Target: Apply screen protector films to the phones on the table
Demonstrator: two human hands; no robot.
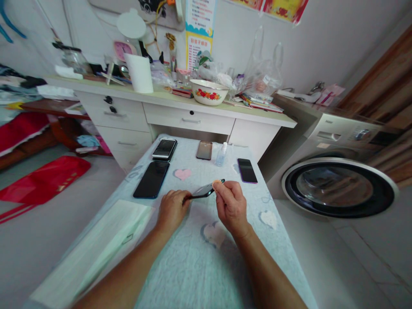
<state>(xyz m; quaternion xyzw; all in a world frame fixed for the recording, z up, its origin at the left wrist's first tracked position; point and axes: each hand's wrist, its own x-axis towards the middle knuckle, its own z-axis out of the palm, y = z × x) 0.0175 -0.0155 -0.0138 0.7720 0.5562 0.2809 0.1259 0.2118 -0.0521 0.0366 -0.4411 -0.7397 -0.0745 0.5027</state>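
A dark-edged smartphone (203, 191) is held up at a tilt above the cloth-covered table (193, 266). My left hand (174, 210) grips its left end, fingers closed round the edge. At the other end, my right hand (232, 208) is closed, thumb and fingers pinching the phone's right corner. Whether a thin film is also in that pinch I cannot make out. A large black phone (151, 180) lies left of my left hand. Behind it, a white-framed phone (164, 148) rests on another dark one. Right of my right hand lies a purple-edged phone (247, 171).
A clear spray bottle (221, 155) stands beside a brownish phone or phone case (204, 150) near the table's far end. Pale folded sheets (93, 249) lie along the left side. Beyond are a white desk (189, 116) with a flowered bowl (210, 92), and a washing machine (341, 184) at right.
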